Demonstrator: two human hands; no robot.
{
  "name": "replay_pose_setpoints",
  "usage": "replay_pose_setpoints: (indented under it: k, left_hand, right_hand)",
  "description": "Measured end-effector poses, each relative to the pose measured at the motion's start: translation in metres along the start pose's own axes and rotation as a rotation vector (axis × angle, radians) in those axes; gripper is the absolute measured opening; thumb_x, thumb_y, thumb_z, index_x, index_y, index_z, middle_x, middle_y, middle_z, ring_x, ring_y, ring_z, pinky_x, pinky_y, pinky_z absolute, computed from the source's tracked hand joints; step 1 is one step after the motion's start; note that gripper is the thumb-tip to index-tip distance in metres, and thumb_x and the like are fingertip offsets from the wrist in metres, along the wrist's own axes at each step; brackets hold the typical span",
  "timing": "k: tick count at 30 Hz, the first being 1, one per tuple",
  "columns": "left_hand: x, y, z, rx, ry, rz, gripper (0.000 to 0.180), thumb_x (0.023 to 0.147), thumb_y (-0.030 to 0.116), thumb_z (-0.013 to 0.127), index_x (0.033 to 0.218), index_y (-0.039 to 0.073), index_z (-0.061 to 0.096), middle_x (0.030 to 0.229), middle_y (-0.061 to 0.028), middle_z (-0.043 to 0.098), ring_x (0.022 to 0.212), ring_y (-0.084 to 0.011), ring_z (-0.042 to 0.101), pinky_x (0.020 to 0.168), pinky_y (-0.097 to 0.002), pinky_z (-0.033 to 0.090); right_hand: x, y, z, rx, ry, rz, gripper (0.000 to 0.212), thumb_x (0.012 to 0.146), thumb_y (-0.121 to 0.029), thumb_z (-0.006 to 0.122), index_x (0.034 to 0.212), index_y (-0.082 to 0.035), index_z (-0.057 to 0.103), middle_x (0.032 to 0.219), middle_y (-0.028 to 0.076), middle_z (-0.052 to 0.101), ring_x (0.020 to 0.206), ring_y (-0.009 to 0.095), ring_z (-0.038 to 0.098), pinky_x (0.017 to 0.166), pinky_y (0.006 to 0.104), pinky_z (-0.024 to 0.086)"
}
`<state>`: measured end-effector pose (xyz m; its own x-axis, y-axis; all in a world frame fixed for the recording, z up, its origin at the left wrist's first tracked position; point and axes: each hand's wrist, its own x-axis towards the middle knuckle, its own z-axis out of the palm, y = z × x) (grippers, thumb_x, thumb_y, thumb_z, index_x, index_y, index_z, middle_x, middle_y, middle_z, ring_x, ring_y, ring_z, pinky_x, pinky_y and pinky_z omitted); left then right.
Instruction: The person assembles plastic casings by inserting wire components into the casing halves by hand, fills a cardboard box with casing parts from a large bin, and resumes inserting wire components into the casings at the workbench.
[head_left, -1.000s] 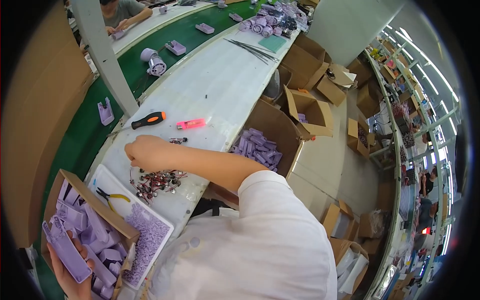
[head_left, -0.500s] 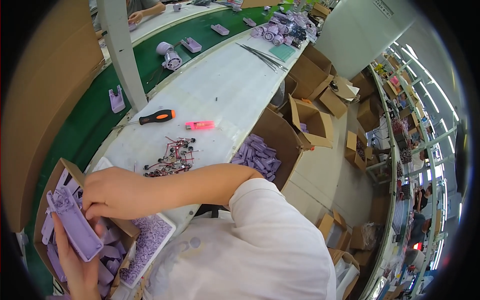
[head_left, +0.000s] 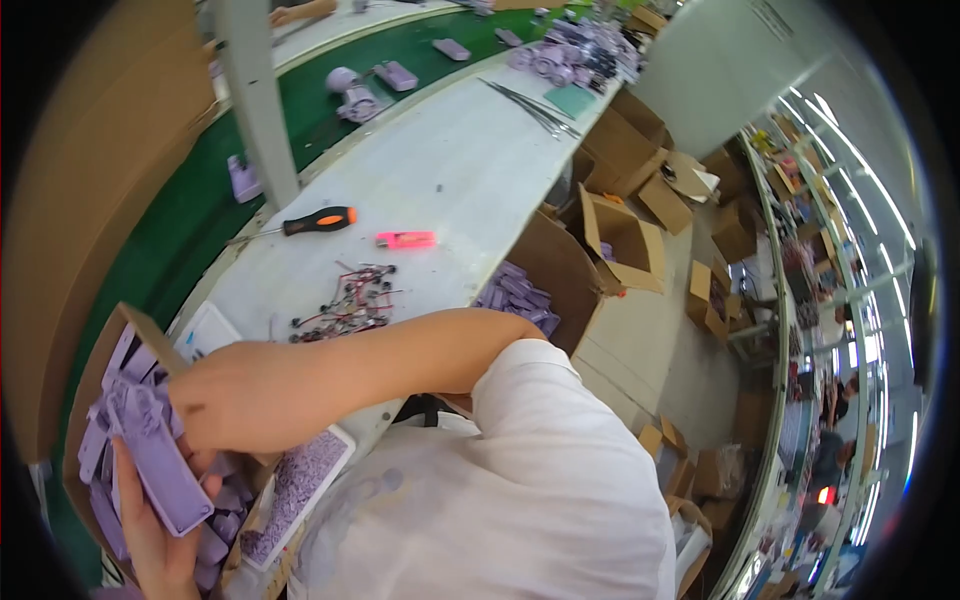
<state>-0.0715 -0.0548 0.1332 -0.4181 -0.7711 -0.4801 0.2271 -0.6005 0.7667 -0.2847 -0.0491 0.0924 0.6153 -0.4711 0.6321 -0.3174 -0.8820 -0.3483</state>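
My left hand [head_left: 160,530] holds a flat purple plastic part [head_left: 160,460] above a cardboard box [head_left: 100,370] filled with several similar purple parts. My right hand [head_left: 240,395] reaches across my body to the upper end of that part, its fingers closed against it; whether something small is pinched there is hidden. A heap of small red-and-black wired pieces [head_left: 350,300] lies on the white table [head_left: 450,170], just beyond my right forearm.
An orange-handled screwdriver [head_left: 315,222] and a pink marker [head_left: 405,240] lie farther out on the table. A white tray of tiny purple bits [head_left: 295,490] sits by the box. A green conveyor belt [head_left: 200,220] carries purple parts. Open cardboard boxes [head_left: 625,240] stand on the floor to the right.
My right hand left the heap of wired pieces and swung back to the purple part in my left hand. The left hand has raised that part slightly above the box.
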Motion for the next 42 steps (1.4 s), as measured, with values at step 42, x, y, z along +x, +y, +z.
replay_pose_setpoints:
  k: [42]
  left_hand:
    - [0.011,-0.005,0.013,0.04,-0.061,-0.183,0.052,0.092,0.05,0.034,0.107,0.003,0.05,0.084,-0.0095,0.057,0.074,-0.0191,0.058,0.066,-0.0371,0.053]
  right_hand:
    - [0.036,0.006,0.016,0.308,0.165,0.611,0.008,0.071,-0.001,0.062,0.077,-0.002,0.055,0.069,0.004,0.058,0.06,0.011,0.054,0.053,0.0237,0.044]
